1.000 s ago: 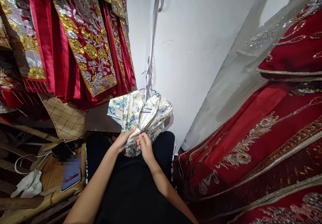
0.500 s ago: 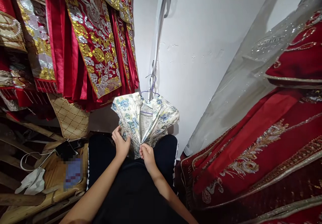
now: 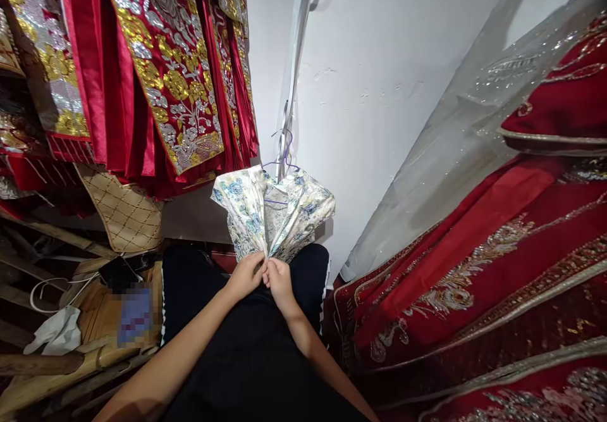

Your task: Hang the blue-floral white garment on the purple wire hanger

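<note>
- Red costumes [image 3: 175, 86] hang close on the left, their lower edges near the floral garment [image 3: 244, 213].
- A red gown [image 3: 441, 270] fills the right side, beside a sheer pale cover [image 3: 427, 162] slanting against the white wall [image 3: 370, 49].
- Left of the wearer's dark trousers [image 3: 184, 289], a bamboo seat [image 3: 90, 346] carries a crumpled white tissue [image 3: 57, 330], a white cable [image 3: 40, 289] and a flat bluish item [image 3: 135, 317], too blurred to identify.
- The floral garment hangs on a thin purple hanger [image 3: 288, 153] in front of a slim metallic pole [image 3: 296, 42], above and between the knees.
- The left hand [image 3: 246, 275] and right hand [image 3: 279, 279] meet at its front opening, fingers of each pinching the edges together; they hide the cloth beneath.
- The garment is short-sleeved, off-white with blue and yellowish flowers, its neckline a narrow V.
- The costumes mix glossy satin pleats with gold and silver raised embroidery; a cream panel [image 3: 123, 213] below shows a diamond lattice.
- The gown bears beaded, feather-like sprays and glittering trim.
</note>
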The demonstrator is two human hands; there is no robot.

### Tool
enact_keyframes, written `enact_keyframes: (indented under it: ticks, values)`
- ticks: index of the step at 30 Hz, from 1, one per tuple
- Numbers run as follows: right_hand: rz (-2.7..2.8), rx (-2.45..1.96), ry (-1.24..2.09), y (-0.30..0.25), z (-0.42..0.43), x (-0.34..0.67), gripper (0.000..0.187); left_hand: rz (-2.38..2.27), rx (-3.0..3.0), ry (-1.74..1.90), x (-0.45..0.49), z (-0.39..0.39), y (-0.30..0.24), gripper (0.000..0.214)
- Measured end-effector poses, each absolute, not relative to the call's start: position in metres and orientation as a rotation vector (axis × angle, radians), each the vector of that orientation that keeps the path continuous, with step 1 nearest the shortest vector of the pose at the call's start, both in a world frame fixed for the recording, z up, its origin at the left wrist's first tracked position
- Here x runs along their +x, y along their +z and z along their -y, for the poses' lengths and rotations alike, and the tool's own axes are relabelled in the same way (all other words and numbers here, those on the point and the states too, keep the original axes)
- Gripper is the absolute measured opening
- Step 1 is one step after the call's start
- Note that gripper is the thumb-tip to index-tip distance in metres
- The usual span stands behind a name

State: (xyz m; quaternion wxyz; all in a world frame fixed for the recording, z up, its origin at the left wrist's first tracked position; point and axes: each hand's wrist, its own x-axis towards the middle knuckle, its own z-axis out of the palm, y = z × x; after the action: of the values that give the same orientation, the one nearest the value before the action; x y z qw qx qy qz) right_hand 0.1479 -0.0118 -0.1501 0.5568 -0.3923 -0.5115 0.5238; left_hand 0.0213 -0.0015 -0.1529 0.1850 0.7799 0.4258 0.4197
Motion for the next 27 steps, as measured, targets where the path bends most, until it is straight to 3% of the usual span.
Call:
enact_keyframes:
  ticks: [12,17,23,27]
  values:
    - [0.927,-0.811,1.121,0.036,-0.086,0.164,0.013,-1.295,2.175,0.907,0.033,-0.002,-0.147,0.01]
    - [1.044,-0.712,1.109,0.015,-0.053,0.141,0.014,-1.232,1.994,1.169,0.031,0.0,-0.141,0.003]
    - [1.072,-0.627,1.039,0.004,-0.02,0.154,0.021,-0.975,1.848,1.806,0.048,-0.018,-0.021,0.04]
    - [1.147,-0.615,0.972,0.022,-0.026,0.173,0.023,-0.847,2.0,1.699,0.057,-0.034,0.034,0.018]
